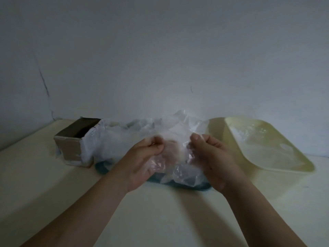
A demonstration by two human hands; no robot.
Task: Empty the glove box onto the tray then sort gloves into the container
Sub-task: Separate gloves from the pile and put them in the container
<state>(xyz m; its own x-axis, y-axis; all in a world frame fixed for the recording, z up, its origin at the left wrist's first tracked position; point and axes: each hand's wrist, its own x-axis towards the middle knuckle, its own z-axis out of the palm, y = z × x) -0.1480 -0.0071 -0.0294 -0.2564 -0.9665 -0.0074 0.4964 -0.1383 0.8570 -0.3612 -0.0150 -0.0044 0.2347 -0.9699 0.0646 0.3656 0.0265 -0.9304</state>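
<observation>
Presently the left hand [142, 157] and right hand [211, 155] pinch one clear glove [175, 148] between them, fingers curled, over the glove pile [122, 138] on the blue tray [203, 187]; glove box [71, 148] at ten o'clock, container [222, 132] at two o'clock

The glove box [71, 148] blocks the far left, the glove heap [114, 139] fills the middle, and the container [218, 132] stands right. Bare tabletop [44, 184] near left and near right gives passage.
</observation>
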